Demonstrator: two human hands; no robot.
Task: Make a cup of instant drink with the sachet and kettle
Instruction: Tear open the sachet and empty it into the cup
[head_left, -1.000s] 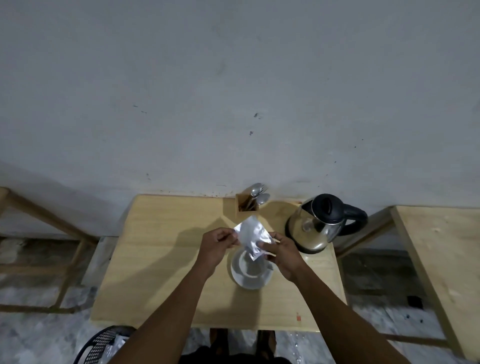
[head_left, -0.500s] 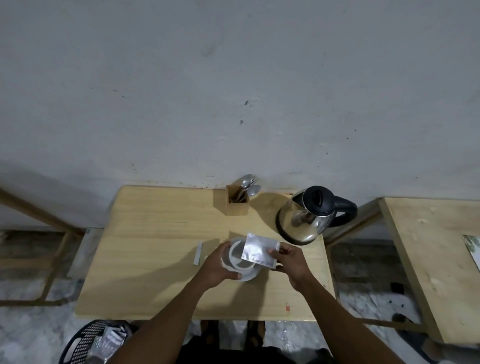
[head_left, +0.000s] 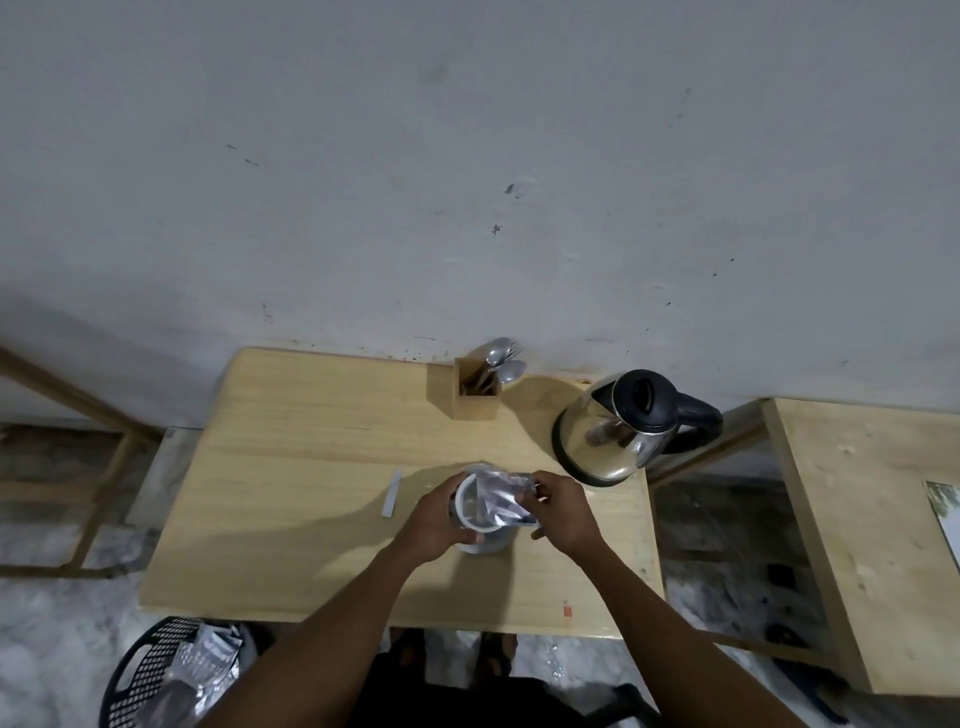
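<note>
Lowered from chest height 1 second earlier, the silver sachet (head_left: 500, 500) lay tipped across the mouth of the white cup (head_left: 475, 512), its open end apparently pointing down into it. The left hand (head_left: 434, 522), which had pinched the sachet's corner 1 second before, now wrapped the cup's near side with its fingers curled against the wall. The right hand (head_left: 563, 512) gripped the sachet's far edge between thumb and fingers. A torn-off strip (head_left: 392, 493), absent from the table 1 second earlier, lay flat just left of the cup.

The step in hand appeared to be emptying the powder. Doing it well likely meant keeping the torn mouth inside the rim, raising the sealed end steadily, and tapping the foil so nothing clung in the corners; the left hand's brace would stop the light cup sliding. Whether powder had yet reached the bottom could not be told.

On the wooden table (head_left: 291, 467), the steel kettle (head_left: 618, 431) stood untouched to the right, well apart from both hands, and a wooden holder of spoons (head_left: 475, 392) stood against the wall. A black basket (head_left: 156, 670) holding foil wrappers sat on the floor.
</note>
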